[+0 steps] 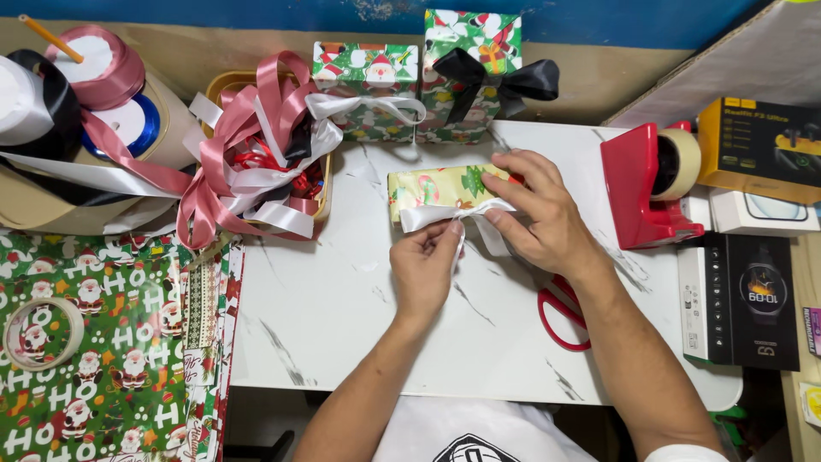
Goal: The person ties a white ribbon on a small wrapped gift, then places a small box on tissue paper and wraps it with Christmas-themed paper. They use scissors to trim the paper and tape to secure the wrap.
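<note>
In the basket [224,84] (tan), tangled ribbons [256,145]; hands pinch white ribbon [453,214].

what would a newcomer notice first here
At centre, the left hand and right hand pinch a white satin ribbon on a small yellow-green wrapped gift box. A basket of tangled pink and white ribbons sits upper left, a red tape dispenser at right.

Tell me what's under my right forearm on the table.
Red scissors lie on the white marble table; only the handle loops show, the blades are hidden under the right forearm. The right hand itself rests on the small wrapped gift, covering its right end.
</note>
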